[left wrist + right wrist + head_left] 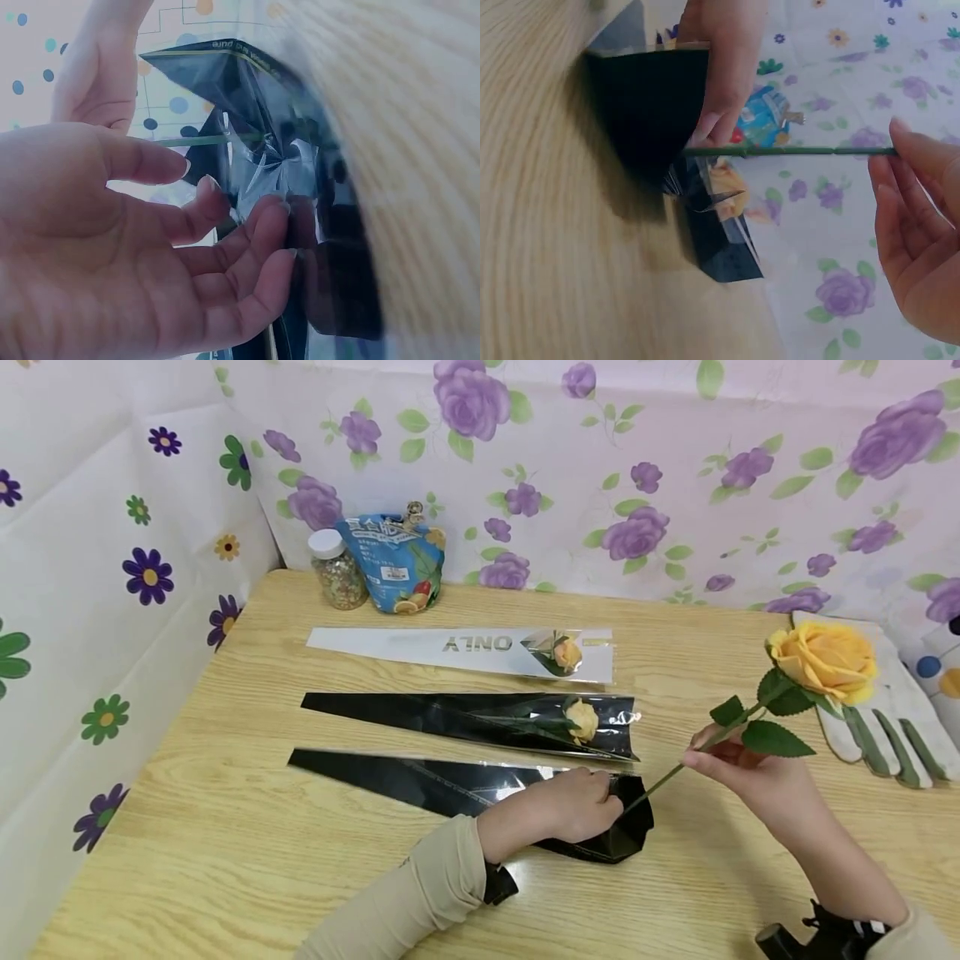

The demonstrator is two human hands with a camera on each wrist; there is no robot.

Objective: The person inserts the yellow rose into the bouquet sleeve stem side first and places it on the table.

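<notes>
My right hand (pixel 757 777) pinches the green stem of a yellow artificial rose (pixel 823 662), its bloom raised to the upper right. The stem (pixel 795 151) slants down, and its lower end goes into the mouth of a black flower sleeve (pixel 632 827) lying on the table. At that mouth, my left hand (pixel 573 803) holds the sleeve's clear film with curled fingers (pixel 270 229). The black back flap (pixel 225 75) stands spread away from the film. How deep the stem tip reaches is hidden by the sleeve and hand.
Behind lie a black sleeve (pixel 420 717) and a white sleeve (pixel 390 645), each with a rose inside. A lidded jar (pixel 341 578) and a blue pouch (pixel 397 560) stand at the back left. White-and-green gloves (pixel 885 710) lie at the right.
</notes>
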